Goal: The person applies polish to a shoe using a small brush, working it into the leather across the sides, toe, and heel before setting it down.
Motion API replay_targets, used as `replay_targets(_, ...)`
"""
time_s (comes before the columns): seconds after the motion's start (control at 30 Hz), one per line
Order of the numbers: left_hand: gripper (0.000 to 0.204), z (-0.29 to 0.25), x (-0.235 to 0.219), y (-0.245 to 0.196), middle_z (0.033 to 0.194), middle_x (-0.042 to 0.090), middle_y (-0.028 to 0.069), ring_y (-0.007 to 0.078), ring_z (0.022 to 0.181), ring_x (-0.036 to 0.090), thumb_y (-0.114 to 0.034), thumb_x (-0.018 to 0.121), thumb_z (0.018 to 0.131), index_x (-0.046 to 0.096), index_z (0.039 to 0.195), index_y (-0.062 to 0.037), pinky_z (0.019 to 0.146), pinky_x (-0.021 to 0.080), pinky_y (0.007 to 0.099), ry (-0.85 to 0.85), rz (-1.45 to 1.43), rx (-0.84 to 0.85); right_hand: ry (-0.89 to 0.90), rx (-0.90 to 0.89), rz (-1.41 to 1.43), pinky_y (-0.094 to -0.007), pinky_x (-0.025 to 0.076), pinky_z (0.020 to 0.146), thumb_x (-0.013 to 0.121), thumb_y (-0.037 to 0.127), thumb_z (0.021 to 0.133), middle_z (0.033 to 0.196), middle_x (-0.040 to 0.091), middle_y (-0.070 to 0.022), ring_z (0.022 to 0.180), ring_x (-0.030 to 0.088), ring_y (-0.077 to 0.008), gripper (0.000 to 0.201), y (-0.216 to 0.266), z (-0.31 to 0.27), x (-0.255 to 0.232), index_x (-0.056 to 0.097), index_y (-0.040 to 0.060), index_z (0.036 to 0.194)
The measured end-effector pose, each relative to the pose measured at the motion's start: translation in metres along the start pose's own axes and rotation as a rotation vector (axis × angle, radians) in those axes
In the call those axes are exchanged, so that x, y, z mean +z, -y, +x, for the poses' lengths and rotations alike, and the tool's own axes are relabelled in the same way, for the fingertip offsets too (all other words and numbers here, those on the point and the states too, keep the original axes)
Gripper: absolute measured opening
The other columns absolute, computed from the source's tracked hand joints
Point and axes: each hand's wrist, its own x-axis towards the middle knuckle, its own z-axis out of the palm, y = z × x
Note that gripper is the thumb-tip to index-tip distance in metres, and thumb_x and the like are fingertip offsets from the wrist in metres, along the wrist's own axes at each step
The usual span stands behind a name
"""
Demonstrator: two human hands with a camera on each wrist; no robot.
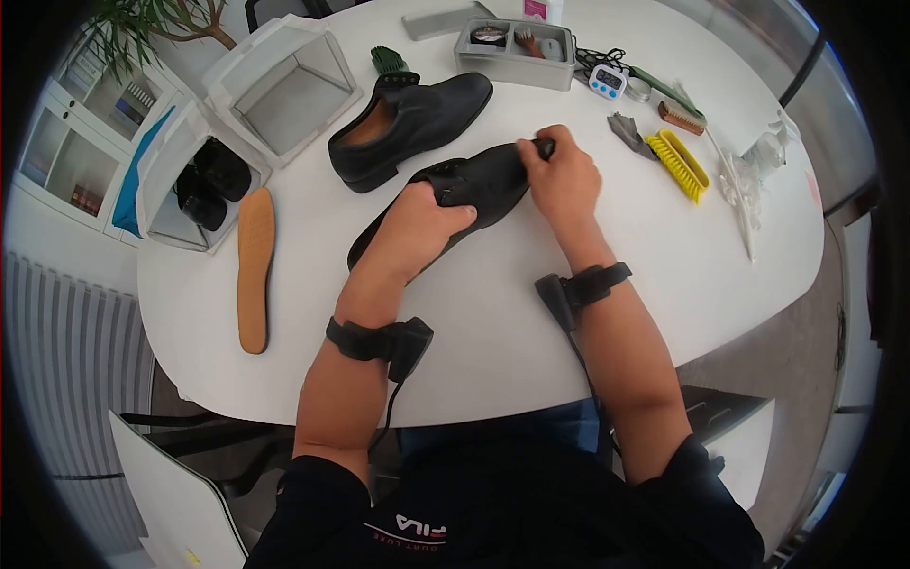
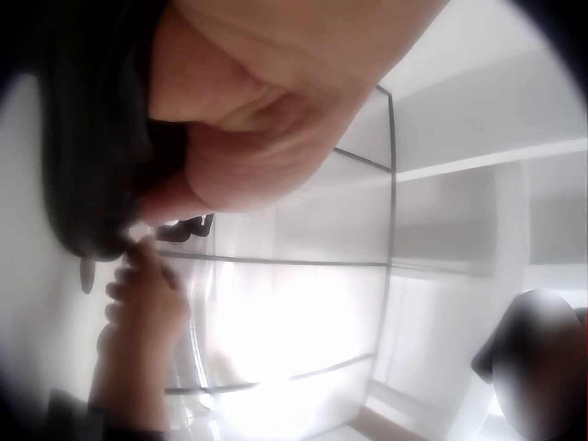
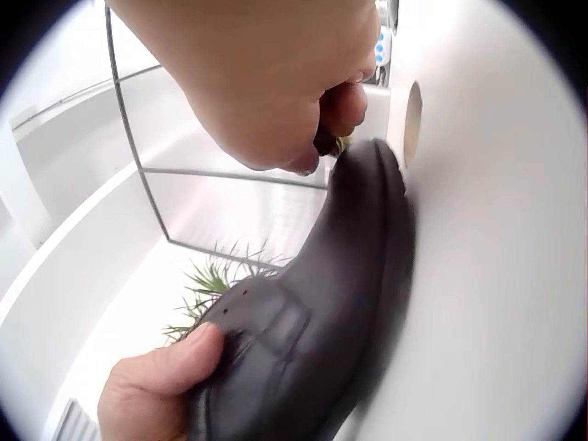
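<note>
A black leather lace-up shoe (image 1: 479, 180) is on the white table (image 1: 493, 313), toe pointing away to the right. My left hand (image 1: 417, 232) grips it by the opening, thumb over the upper near the eyelets; the other fingers are hidden. At the toe, my right hand (image 1: 566, 175) pinches a small dark-handled tool (image 3: 324, 142) with a yellowish end, mostly covered by the fingers; I cannot tell its kind. In the right wrist view its end is right at the shoe's tip. A matching black shoe (image 1: 417, 123) stands just beyond, its tan lining showing.
A tan insole (image 1: 254, 270) lies at left, before a white box (image 1: 171, 228) holding black shoes. Beside it stands another open box (image 1: 294, 90). Behind are a green brush (image 1: 387, 60) and a grey case (image 1: 517, 71). At right lie a timer (image 1: 608, 82) and yellow brush (image 1: 680, 164).
</note>
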Motion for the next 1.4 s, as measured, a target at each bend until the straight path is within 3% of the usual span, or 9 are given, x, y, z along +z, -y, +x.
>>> replay_targets(0.13, 0.035, 0.011, -0.008, 0.008, 0.101, 0.073, 0.0109, 0.0163, 0.088, 0.067, -0.019, 0.075, 0.096, 0.069, 0.117, 0.0096, 0.08, 0.054, 0.033, -0.112, -0.304, -0.06, -0.071, 0.074, 0.168, -0.0439, 0.059, 0.078, 0.078, 0.041, 0.091, 0.09, 0.078, -0.0188, 0.087, 0.076, -0.0366, 0.039, -0.004, -0.006, -0.002, 0.074, 0.0079, 0.109)
replay_targets(0.4, 0.036, 0.02, -0.011, 0.013, 0.107, 0.07, 0.012, 0.0161, 0.098, 0.065, -0.022, 0.072, 0.101, 0.065, 0.115, 0.0102, 0.083, 0.054, 0.0341, -0.195, -0.528, -0.116, 0.433, -0.073, 0.599, -0.0394, 0.056, 0.074, 0.082, 0.036, 0.089, 0.084, 0.074, -0.0157, 0.081, 0.073, -0.0307, 0.034, 0.021, -0.032, 0.003, 0.074, 0.0061, 0.102)
replay_targets(0.53, 0.036, 0.028, -0.012, 0.01, 0.106, 0.069, 0.0124, 0.0164, 0.096, 0.064, -0.022, 0.072, 0.101, 0.065, 0.112, 0.0111, 0.082, 0.054, 0.0349, -0.191, -0.664, -0.057, 0.043, -0.112, 0.23, -0.0391, 0.057, 0.072, 0.082, 0.036, 0.088, 0.082, 0.075, -0.0143, 0.078, 0.074, -0.031, 0.034, 0.024, -0.031, 0.005, 0.074, 0.0056, 0.102)
replay_targets(0.73, 0.029, 0.049, -0.011, 0.011, 0.104, 0.07, 0.007, 0.0147, 0.093, 0.064, -0.021, 0.073, 0.099, 0.069, 0.108, 0.0061, 0.078, 0.054, 0.0351, -0.202, -0.306, -0.04, 0.435, -0.279, 0.559, -0.0381, 0.056, 0.069, 0.082, 0.033, 0.089, 0.078, 0.074, -0.0142, 0.075, 0.074, -0.0314, 0.033, 0.034, -0.052, 0.011, 0.071, 0.006, 0.103)
replay_targets(0.8, 0.029, 0.031, -0.023, -0.01, 0.098, 0.073, 0.013, 0.0188, 0.091, 0.068, -0.019, 0.075, 0.095, 0.071, 0.107, 0.007, 0.078, 0.054, 0.0361, -0.074, -0.197, -0.027, 0.307, -0.254, 0.445, -0.0386, 0.056, 0.07, 0.082, 0.033, 0.09, 0.079, 0.074, -0.0138, 0.076, 0.074, -0.0317, 0.032, 0.024, -0.042, 0.015, 0.071, 0.0065, 0.104)
replay_targets(0.9, 0.032, -0.02, -0.031, -0.032, 0.097, 0.074, 0.0203, 0.028, 0.09, 0.072, -0.019, 0.077, 0.089, 0.072, 0.11, 0.0046, 0.08, 0.055, 0.0387, -0.09, 0.682, -0.014, 0.141, -0.158, 0.287, -0.0394, 0.056, 0.07, 0.081, 0.034, 0.09, 0.08, 0.075, -0.0134, 0.076, 0.074, -0.0319, 0.032, 0.013, -0.029, 0.014, 0.071, 0.0069, 0.105)
replay_targets(0.97, 0.038, -0.045, -0.041, -0.021, 0.101, 0.074, 0.0233, 0.037, 0.09, 0.073, -0.02, 0.079, 0.084, 0.072, 0.116, -0.0008, 0.078, 0.055, 0.0429, -0.018, 0.881, 0.258, 0.102, -0.082, 0.294, -0.0394, 0.056, 0.069, 0.082, 0.034, 0.09, 0.079, 0.076, -0.0127, 0.073, 0.073, -0.0311, 0.033, 0.008, -0.025, 0.015, 0.071, 0.0059, 0.104)
replay_targets(1.2, 0.042, -0.039, -0.038, 0.009, 0.084, 0.074, 0.0189, 0.0401, 0.078, 0.072, -0.022, 0.083, 0.082, 0.072, 0.119, -0.0049, 0.07, 0.054, 0.0481, -0.097, 1.018, 0.353, 0.309, -0.283, 0.487, -0.0382, 0.055, 0.068, 0.083, 0.033, 0.088, 0.076, 0.072, -0.0149, 0.074, 0.073, -0.0295, 0.032, 0.025, -0.046, 0.012, 0.071, 0.0086, 0.104)
replay_targets(1.4, 0.028, -0.017, -0.04, 0.003, 0.076, 0.073, 0.0142, 0.035, 0.067, 0.069, -0.021, 0.08, 0.083, 0.077, 0.108, -0.0071, 0.065, 0.053, 0.0389, -0.138, 0.599, 0.54, 0.067, -0.123, 0.617, -0.0356, 0.055, 0.063, 0.083, 0.029, 0.088, 0.07, 0.072, -0.0113, 0.063, 0.073, -0.0275, 0.028, 0.014, -0.023, 0.001, 0.071, 0.0052, 0.097)
